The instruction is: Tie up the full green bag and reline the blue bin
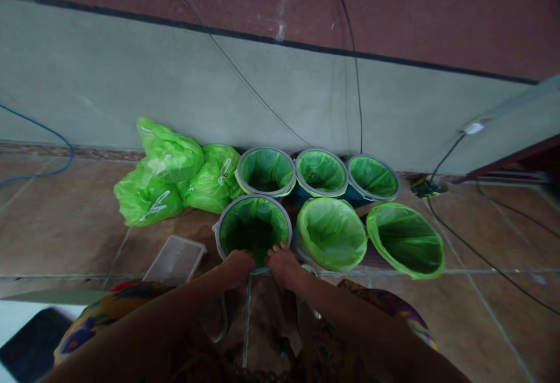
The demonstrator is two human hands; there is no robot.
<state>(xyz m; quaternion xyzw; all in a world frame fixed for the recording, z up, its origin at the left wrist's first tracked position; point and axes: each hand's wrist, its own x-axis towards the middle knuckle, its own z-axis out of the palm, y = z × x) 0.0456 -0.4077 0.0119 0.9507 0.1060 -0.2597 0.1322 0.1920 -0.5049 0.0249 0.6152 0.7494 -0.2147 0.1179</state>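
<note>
At the near edge of a round trash bin (217,219), both hands work side by side. My left hand (240,263) is closed over the rim, its fingertips hidden inside. A short way to its right, my right hand (284,261) is closed on the same rim with bent fingers. A green bin liner (273,219) covers the inside of this bin, and a grey ring runs around its top. To the right stand two more bins whose green liners (332,234) (406,240) fold outward over the tops, with no grey ring showing.
Against the wall are three lined bins with grey rings (268,170) (321,173) (373,177). Tied green bags (168,161) are heaped to their left. A clear plastic box (175,257) lies on the tiles. Cables (481,254) cross the floor at right; a blue one (61,138) lies left.
</note>
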